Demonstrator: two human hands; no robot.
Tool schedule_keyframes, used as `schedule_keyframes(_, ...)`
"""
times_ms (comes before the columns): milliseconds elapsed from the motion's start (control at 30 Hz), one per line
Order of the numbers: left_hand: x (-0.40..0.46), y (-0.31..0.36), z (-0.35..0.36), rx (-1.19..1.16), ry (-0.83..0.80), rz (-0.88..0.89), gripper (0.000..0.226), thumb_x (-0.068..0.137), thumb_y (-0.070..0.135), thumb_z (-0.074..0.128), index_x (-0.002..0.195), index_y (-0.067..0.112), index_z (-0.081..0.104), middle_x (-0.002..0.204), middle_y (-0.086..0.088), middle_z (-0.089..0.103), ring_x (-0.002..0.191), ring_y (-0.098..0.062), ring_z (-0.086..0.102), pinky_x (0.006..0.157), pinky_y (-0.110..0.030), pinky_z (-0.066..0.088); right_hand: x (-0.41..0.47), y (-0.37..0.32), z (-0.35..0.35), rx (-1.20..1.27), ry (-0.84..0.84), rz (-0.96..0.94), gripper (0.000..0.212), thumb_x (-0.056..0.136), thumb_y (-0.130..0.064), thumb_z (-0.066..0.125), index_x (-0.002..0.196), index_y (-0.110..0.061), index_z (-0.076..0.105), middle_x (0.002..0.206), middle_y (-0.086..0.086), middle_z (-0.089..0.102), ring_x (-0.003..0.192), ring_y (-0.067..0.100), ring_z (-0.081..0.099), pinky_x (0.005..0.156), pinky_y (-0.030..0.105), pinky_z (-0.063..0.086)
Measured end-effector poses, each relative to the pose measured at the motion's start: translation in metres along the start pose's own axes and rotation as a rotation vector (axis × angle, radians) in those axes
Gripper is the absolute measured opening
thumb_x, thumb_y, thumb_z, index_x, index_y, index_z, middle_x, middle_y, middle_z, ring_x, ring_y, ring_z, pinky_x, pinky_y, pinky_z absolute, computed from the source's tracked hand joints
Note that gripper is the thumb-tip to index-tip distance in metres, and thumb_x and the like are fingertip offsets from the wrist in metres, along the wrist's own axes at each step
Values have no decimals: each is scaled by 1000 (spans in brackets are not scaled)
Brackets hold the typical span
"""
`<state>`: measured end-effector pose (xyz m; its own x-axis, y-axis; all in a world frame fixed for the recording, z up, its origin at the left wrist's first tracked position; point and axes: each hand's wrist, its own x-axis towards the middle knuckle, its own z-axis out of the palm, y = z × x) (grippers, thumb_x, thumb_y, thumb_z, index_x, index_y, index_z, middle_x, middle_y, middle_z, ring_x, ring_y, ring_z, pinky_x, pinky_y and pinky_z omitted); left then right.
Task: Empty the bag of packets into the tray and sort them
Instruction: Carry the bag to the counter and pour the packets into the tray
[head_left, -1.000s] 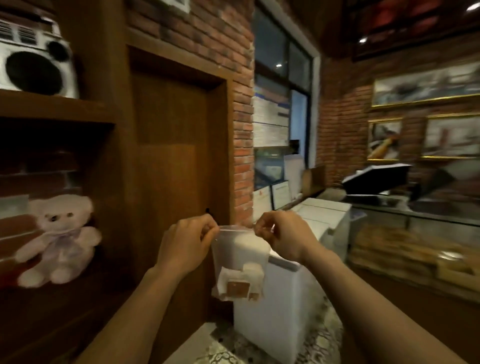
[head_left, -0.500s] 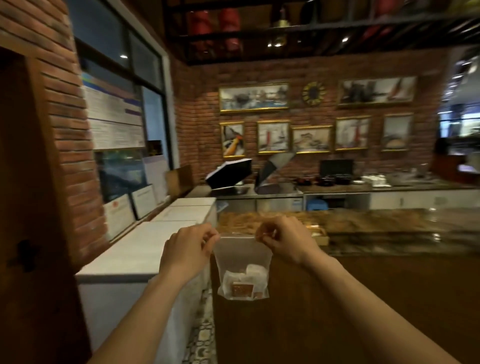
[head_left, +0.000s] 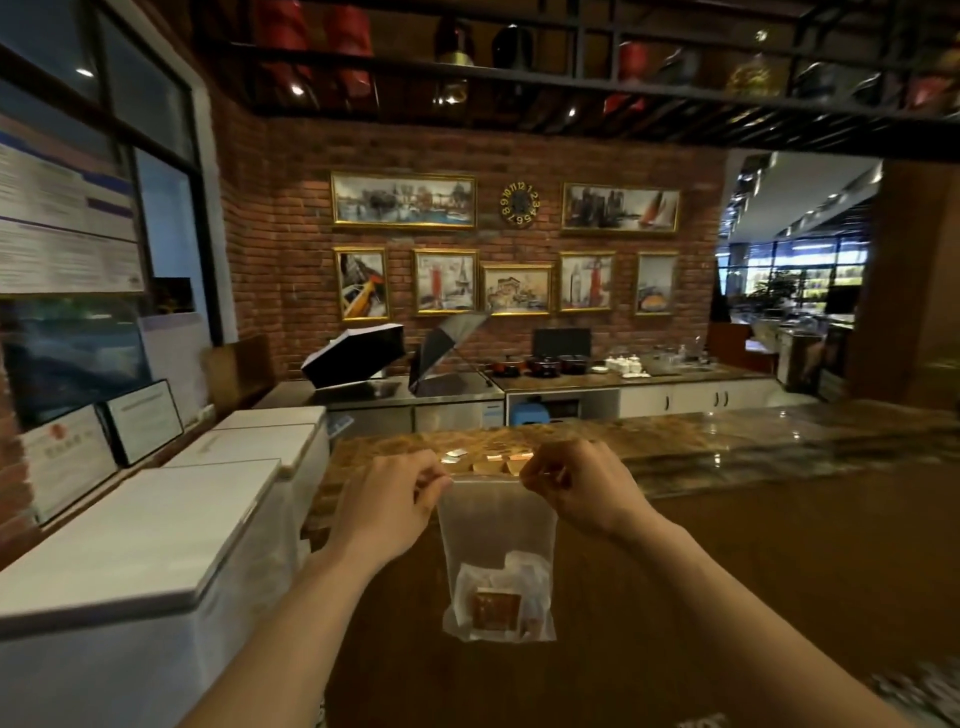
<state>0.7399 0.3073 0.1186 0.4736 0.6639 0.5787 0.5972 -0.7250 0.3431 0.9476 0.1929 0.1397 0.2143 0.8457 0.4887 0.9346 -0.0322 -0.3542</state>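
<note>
A clear plastic bag (head_left: 496, 525) hangs upright in front of me, held at chest height. My left hand (head_left: 392, 501) pinches its top left corner and my right hand (head_left: 576, 488) pinches its top right corner. White and orange-brown packets (head_left: 496, 605) lie bunched at the bottom of the bag. Beyond the bag's top edge, a shallow tray (head_left: 488, 462) with a few small packets sits on the marble counter (head_left: 727, 441); my hands and the bag hide part of it.
White chest freezers (head_left: 171, 525) stand close on the left. The counter's wooden front (head_left: 753, 571) fills the space ahead and to the right. Behind it are steel units, pots and a brick wall with framed pictures (head_left: 402, 200).
My view has swung from the wooden door and teddy bear on the left round to the counter. Both hands have kept pinching the bag's top corners throughout.
</note>
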Motion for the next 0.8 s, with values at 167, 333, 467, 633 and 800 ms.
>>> schedule_keyframes(167,6,1,8,-3,-43,14,8,95,39,64,101,40,69,97,20,71,89,0,65,78,-25,56,2,14,3,13,-7,-5,11,92,-28,70,100,-35,72,101,-10,74,92,4,66,82,37,62)
schedule_keyframes(333,12,6,22,28,-40,22,8,96,39,62,101,40,68,97,20,71,88,0,65,75,-24,55,4,31,3,14,-15,-12,12,93,-25,69,102,-31,73,105,-8,74,93,6,66,83,36,61)
schedule_keyframes(467,22,17,37,42,-37,29,8,96,39,62,101,41,68,95,20,70,87,1,65,76,-24,54,9,51,0,23,-11,-15,12,93,-22,69,101,-30,74,104,-8,74,93,4,66,82,34,61)
schedule_keyframes(633,32,29,56,41,-44,11,6,94,38,65,98,41,69,94,20,71,87,0,65,80,-28,59,12,74,-1,39,-13,-30,10,94,-24,68,102,-27,73,103,-6,73,91,4,65,82,32,61)
schedule_keyframes(800,46,33,77,51,-60,18,9,95,37,65,101,38,71,97,18,71,91,-2,65,82,-29,59,22,99,4,75,-18,-31,9,93,-23,68,100,-26,73,102,-6,72,92,5,64,84,34,61)
